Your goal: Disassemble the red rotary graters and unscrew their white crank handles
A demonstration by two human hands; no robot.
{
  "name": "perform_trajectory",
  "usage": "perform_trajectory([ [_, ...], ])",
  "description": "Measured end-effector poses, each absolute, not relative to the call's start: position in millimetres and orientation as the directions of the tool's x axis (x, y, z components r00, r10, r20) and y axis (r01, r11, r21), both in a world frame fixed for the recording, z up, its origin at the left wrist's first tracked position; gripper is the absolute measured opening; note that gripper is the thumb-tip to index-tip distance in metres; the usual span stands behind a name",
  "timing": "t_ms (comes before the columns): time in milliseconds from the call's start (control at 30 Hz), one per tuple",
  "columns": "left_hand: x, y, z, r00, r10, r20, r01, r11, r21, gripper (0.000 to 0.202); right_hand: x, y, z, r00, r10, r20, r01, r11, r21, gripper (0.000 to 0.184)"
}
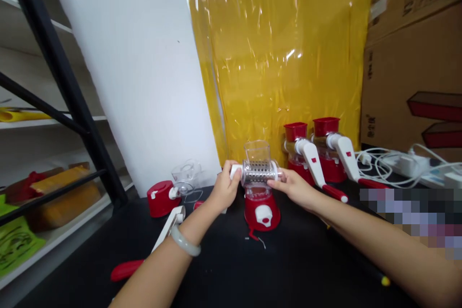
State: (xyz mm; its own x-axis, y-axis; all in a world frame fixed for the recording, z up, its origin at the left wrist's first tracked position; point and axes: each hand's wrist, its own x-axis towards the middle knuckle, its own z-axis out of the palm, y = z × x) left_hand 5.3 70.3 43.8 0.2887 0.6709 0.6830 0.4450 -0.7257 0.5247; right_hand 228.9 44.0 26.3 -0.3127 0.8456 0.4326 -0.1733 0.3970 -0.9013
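Observation:
A metal grater drum (258, 171) with rows of holes lies level between my two hands. My left hand (227, 184) has its fingers closed round the white piece at the drum's left end. At the other end, my right hand (286, 183) pinches the white rim. Behind the drum rises the clear hopper (257, 148) of a rotary grater, whose red base (262, 211) stands on the black table. Whether the drum is inside the clear housing or just in front of it, I cannot tell. A white lever (264, 216) shows on the base's front.
Two assembled rotary graters (296, 129) stand back right, beside white cables (382, 166). At left are another red base (160, 198), clear parts (186, 173) and a crank handle (127, 270). A yellow-tipped tool (385, 280) lies near my right forearm. Shelving (54, 250) borders the left.

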Motion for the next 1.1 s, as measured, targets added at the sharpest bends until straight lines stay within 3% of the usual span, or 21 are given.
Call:
perform_trajectory([
  [300,13,72,27,0.118,0.671,0.732,0.406,-0.706,0.581,0.03,229,42,24,-0.278,0.842,0.462,-0.166,0.431,-0.887,0.038],
  [567,8,76,40,0.258,0.647,0.718,0.425,-0.743,0.517,0.029,231,43,25,-0.265,0.843,0.467,-0.147,0.443,-0.884,0.033],
  [900,14,78,28,0.11,0.636,0.764,0.399,-0.732,0.552,0.031,230,41,28,-0.251,0.848,0.466,-0.146,0.443,-0.885,0.035],
  [1100,9,79,38,0.223,0.65,0.727,0.423,-0.736,0.528,0.031,230,40,29,-0.234,0.859,0.455,-0.133,0.436,-0.89,0.034],
])
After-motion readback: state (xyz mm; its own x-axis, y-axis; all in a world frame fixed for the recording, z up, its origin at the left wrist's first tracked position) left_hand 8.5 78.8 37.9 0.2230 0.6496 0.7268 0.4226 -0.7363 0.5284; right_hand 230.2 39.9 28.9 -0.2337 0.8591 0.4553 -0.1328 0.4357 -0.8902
